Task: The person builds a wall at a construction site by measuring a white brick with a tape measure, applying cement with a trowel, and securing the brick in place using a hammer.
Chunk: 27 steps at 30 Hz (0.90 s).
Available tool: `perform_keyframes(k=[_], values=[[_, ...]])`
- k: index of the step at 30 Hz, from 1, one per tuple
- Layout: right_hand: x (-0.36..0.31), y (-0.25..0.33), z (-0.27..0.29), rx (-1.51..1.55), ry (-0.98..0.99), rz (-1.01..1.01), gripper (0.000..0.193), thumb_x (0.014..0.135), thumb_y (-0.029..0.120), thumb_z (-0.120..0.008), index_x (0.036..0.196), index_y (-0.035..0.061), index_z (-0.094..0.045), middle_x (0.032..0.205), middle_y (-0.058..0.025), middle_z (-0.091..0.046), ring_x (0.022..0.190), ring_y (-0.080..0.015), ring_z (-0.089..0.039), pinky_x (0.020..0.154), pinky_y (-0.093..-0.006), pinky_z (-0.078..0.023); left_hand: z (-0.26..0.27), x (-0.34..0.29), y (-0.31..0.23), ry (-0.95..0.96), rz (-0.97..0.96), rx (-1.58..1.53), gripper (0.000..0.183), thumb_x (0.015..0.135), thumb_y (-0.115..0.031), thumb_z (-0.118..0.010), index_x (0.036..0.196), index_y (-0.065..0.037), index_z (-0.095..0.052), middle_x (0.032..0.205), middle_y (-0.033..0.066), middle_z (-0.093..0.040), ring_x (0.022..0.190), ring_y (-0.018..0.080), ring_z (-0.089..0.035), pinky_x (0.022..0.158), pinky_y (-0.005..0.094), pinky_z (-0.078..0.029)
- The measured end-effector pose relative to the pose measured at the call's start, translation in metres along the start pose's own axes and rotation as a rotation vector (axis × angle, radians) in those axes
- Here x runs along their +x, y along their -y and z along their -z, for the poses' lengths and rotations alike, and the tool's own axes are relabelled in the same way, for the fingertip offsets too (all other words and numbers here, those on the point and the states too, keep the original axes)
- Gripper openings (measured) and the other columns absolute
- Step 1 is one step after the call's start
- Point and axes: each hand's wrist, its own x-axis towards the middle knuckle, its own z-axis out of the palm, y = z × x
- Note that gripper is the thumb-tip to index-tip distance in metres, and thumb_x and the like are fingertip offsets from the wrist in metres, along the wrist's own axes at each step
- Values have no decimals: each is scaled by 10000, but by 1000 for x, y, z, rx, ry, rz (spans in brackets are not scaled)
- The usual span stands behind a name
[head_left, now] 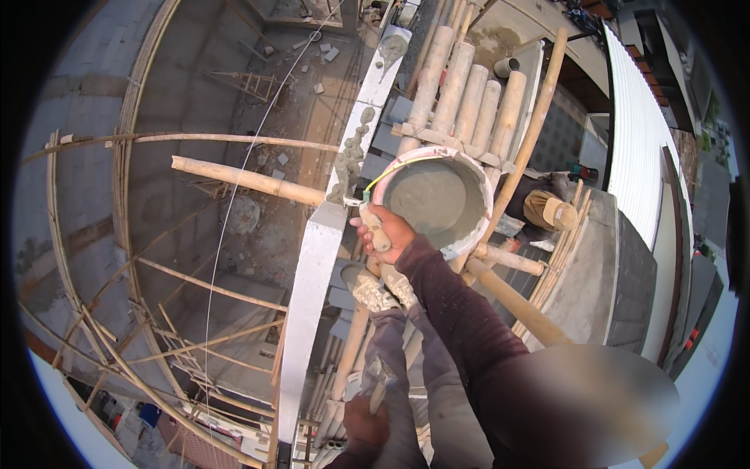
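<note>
My right hand (391, 234) is closed around the pale wooden handle of a trowel (376, 233), beside the bucket. The trowel's neck reaches the mortar (349, 156) on top of the white block wall (314, 258); its blade is hardly visible. Just right of this hand stands a round bucket (486, 205) of wet grey mortar (434, 195), with a yellow-green handle lying along its rim. Low in the view, near my legs, my left hand (367, 422) is closed on a worn, greyish tool (381, 384) whose kind is unclear.
Bamboo poles (471, 109) form the scaffold under and beside the bucket. Left of the wall is a deep drop to a rubble-strewn floor (289, 156), crossed by a horizontal pole (250, 181). Below on the right, a person in a tan cap (556, 213) is bent over.
</note>
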Motion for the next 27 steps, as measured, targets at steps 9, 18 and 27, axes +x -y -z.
perform_keyframes(k=[9, 18, 27], values=[[28, 97, -26, -184, -101, 251, 450, 1012, 475, -496, 1080, 44, -608, 758, -13, -551, 622, -142, -523, 555, -316, -447, 20, 16, -32, 17, 166, -17, 138, 806, -184, -718, 798, -70, -640, 832, 162, -631, 826, 402, -593, 749, 523, -478], [53, 136, -38, -182, -209, 361, 491, 1003, 503, -409, 1123, 58, -578, 745, -32, -513, 589, -153, -485, 543, -337, -425, -3, 24, -43, -24, 218, -19, 202, 830, -219, -756, 835, -42, -657, 836, 179, -629, 854, 405, -602, 746, 533, -466], [37, 82, -42, -254, -314, 243, 488, 973, 512, -437, 1040, 54, -591, 699, -35, -509, 513, -164, -491, 484, -354, -420, -4, 31, -56, 21, 213, 43, 249, 846, -281, -733, 901, -47, -668, 824, 170, -626, 848, 406, -600, 745, 542, -468]])
